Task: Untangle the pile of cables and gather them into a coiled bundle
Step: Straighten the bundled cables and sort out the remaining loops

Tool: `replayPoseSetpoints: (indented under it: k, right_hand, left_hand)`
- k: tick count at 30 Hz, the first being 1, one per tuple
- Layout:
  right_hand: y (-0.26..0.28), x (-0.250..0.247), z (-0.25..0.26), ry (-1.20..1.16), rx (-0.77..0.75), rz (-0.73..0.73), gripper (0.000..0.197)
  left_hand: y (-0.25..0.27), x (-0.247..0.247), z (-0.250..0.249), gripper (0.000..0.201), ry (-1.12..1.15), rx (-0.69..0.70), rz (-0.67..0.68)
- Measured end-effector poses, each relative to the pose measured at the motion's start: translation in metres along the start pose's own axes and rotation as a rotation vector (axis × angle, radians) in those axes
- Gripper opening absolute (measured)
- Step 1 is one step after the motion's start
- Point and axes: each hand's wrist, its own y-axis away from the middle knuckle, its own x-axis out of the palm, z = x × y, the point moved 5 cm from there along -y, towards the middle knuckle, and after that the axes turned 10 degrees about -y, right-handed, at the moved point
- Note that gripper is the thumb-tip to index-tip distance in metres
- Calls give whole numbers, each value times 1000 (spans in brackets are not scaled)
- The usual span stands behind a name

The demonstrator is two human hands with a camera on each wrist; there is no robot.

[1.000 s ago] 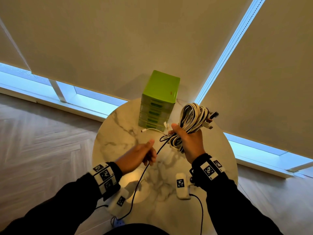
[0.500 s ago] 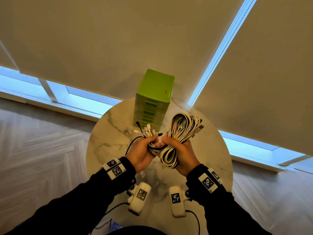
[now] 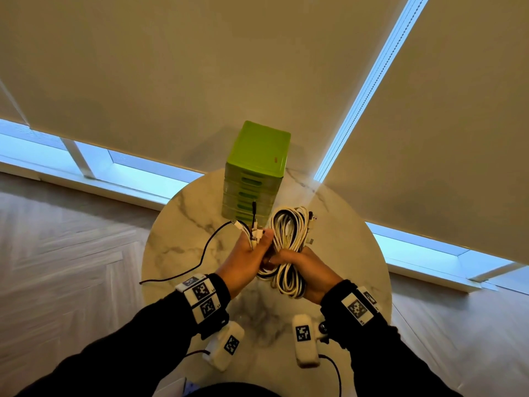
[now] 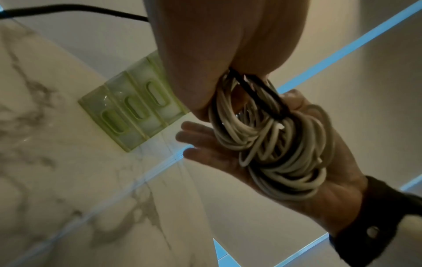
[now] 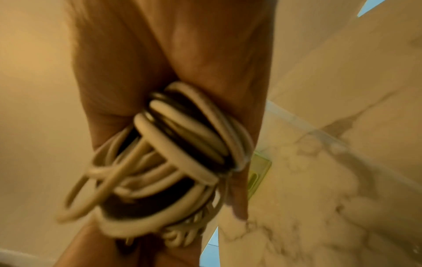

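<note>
A coiled bundle of white and black cables [image 3: 289,233] hangs over the round marble table [image 3: 177,224], held between both hands. My right hand [image 3: 309,273] cradles the coil [image 4: 274,144] in its palm, thumb laid across the waist and fingers [image 4: 189,130] reaching out beneath. My left hand [image 3: 246,259] grips the same waist from the left, together with a cluster of plug ends [image 3: 255,232] that stick up above its fist. One black cable [image 3: 206,247] runs loose from that fist, leftward past the table edge. The loops [image 5: 178,153] look blurred in the right wrist view.
A green stack of small drawers [image 3: 254,173] stands at the table's far side, just behind the hands. Roller blinds and low window strips lie beyond. Pale wooden floor surrounds the table.
My left hand, pinching the black cable apart from the coil a second ago, has joined the right hand on the bundle. The coil now stands more upright, and the black tail trails left.
</note>
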Motion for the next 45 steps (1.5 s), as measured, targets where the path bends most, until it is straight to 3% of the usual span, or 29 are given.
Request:
replayPoseSetpoints:
  k: [4,6,9,12,16,20,22,26,28,34,37,39,41,45]
  right_hand:
    - [-1,4,-6,-54,56,82,41]
    - [-1,5,-4,7,84,118,41]
    - [1,5,-1,93,129,179,44]
    - [0,5,-1,186,137,194,47]
    - [-3,7,-6,241,100,190,51]
    - [-6,6,-8,313,16,133,48]
    - [-7,1,-10,348,-23,89,44]
    - [-10,-10,-12,376,-48,41,40]
    - [-11,-16,-11,396,-39,37,38]
    - [-10,-33,-11,355,5,24,46]
    - [-7,-34,-10,318,-5,88,40]
    - [-6,-32,-9,305,-16,115,40]
    - [-8,-34,-9,315,-34,109,46]
    - [-9,-35,-10,337,-34,102,53]
  left_hand:
    - [-3,-1,14,33,-200,-66,27]
    - [-5,-8,38,61,-313,-179,69]
    - [-3,-8,44,90,-547,-229,182]
    - [5,-1,29,90,-817,-252,384]
    - [-1,-8,34,109,-897,-213,434]
    - [-9,-7,34,99,-948,-223,498]
    - [-8,-5,27,93,-820,-180,495]
    - [-9,-4,4,50,-752,-138,561]
    - [-14,-12,11,47,-766,-174,525]
    - [-12,-24,23,39,-349,-301,516]
    - [-11,-22,29,18,-138,-328,454]
    - [-13,-23,33,20,-34,-360,360]
    - [-14,-25,33,26,-42,-332,258]
    - [-13,-20,32,15,-124,-288,150]
